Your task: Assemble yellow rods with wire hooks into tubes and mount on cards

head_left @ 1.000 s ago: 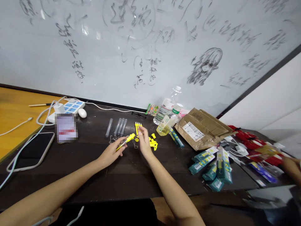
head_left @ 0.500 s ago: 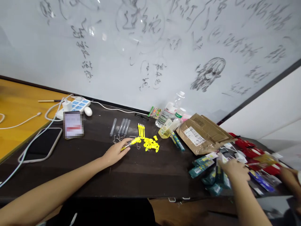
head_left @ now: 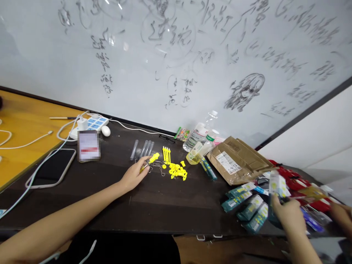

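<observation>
My left hand is closed round a clear tube with a yellow end piece, held low over the dark table. Just beyond it lie several clear tubes, a row of yellow rods, bent metal wire pieces and a heap of small yellow parts. At the right, my right hand grips a green-and-white packet, raised upright and partly blurred. Beside that hand, several similar green packets lie on the table.
A flattened cardboard parcel and bottles stand along the whiteboard. Red items crowd the right end, where another person's hand reaches in. A phone, cables and a power strip lie left.
My right hand has lifted a green-and-white packet from the pile and moved right with it. My left hand keeps the tube; a small yellow part now shows by the rods. The view shifted slightly.
</observation>
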Demonstrator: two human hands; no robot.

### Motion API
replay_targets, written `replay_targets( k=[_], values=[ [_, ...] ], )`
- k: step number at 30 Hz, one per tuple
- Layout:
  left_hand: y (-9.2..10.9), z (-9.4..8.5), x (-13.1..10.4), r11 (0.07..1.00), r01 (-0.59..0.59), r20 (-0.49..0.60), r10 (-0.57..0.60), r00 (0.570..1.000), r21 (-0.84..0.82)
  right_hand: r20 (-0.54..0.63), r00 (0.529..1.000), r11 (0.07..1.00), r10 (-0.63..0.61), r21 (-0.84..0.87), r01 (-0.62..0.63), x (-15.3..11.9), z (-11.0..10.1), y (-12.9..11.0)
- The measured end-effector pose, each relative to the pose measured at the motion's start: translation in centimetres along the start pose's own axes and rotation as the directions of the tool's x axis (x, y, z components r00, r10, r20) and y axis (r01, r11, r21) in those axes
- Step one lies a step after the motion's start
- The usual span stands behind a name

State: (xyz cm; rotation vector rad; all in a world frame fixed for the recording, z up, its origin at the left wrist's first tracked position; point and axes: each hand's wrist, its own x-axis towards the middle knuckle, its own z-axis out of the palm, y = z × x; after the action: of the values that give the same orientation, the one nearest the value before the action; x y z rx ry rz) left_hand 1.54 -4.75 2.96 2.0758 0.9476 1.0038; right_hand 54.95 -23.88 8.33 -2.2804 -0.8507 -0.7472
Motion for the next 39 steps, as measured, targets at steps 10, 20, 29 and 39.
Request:
replay_targets(
  k=[10,20,29,39],
  values=[
    [-0.8,-0.6,0.3,0.993,-0.055,-0.239,0.078,0.968,0.100,0.311,0.521,0.590,-0.795,0.597,0.544,-14.2,-0.2,-22.4],
    [-1.9,-1.2,1.0,0.993,-0.014,-0.259,0.045,0.965,0.121,0.448,0.258,0.504,-0.856,0.614,0.607,-18.8,1.6,-35.1],
    [-2.0,-1.8,1.7,0.991,0.081,-0.344,-0.041,0.938,0.102,0.458,0.277,0.522,-0.845,0.591,0.615,-18.9,3.1,-33.5],
    [-2.8,-2.1,2.0,0.995,0.100,-0.306,-0.090,0.948,0.017,0.447,0.381,0.587,-0.810,0.599,0.545,-18.8,2.1,-33.7]
  ],
)
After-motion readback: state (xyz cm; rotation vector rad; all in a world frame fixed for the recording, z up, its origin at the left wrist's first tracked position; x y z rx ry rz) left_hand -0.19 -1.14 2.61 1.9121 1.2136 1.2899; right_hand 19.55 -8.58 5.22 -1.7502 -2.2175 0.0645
